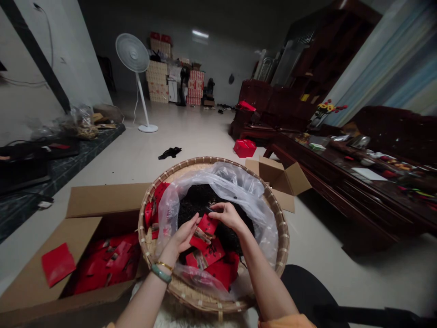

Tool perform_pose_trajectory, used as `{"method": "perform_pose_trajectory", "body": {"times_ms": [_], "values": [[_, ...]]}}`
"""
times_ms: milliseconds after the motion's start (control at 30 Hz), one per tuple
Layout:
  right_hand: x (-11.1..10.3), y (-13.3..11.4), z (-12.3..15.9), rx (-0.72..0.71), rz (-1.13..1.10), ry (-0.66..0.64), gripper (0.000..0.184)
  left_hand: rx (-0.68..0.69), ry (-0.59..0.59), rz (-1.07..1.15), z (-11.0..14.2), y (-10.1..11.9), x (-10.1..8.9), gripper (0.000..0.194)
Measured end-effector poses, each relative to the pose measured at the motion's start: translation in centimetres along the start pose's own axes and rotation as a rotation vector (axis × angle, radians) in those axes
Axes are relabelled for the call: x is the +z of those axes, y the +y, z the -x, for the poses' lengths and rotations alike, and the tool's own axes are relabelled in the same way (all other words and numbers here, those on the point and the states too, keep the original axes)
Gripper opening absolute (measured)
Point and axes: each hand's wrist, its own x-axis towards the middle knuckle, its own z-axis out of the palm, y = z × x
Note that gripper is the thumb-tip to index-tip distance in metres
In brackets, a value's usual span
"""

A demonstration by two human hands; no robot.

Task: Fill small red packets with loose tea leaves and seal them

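My left hand [183, 235] is closed on the side of a red packet [206, 226] with printed dark marks and a small picture. Above the packet's top edge, the fingertips of my right hand [228, 215] are pinched together; what is between them is too small to tell. Beneath both hands, dark, loose, stringy leaf-like material [196, 196] fills a clear plastic bag [235, 175]. The bag lies open in a round woven bamboo basket [282, 223]. More red packets [225, 272] rest on the bag's near side, below my hands.
To the left, an open cardboard box [102, 193] holds many red packets, with one red packet [58, 264] on its flap. Another open box [288, 180] stands behind the basket at right. A standing fan [133, 53], a red box [245, 148] and a dark wooden table [327, 182] are farther off.
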Motion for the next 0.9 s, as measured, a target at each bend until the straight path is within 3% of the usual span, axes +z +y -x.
{"method": "perform_pose_trajectory", "body": {"times_ms": [133, 500, 733, 900], "values": [[0.2, -0.1, -0.2, -0.024, 0.008, 0.012, 0.031, -0.132, 0.037, -0.003, -0.7, -0.6, -0.8, 0.051], [0.5, -0.2, -0.2, 0.008, -0.127, -0.008, 0.03, -0.08, 0.108, -0.067, -0.4, -0.7, -0.7, 0.053], [-1.0, 0.0, 0.3, 0.094, -0.35, -0.208, 0.039, -0.096, 0.07, -0.111, 0.2, -0.2, -0.2, 0.054], [-2.7, 0.1, 0.6, 0.162, -0.407, -0.173, 0.044, -0.112, 0.059, -0.094, 0.4, 0.1, -0.1, 0.056]]}}
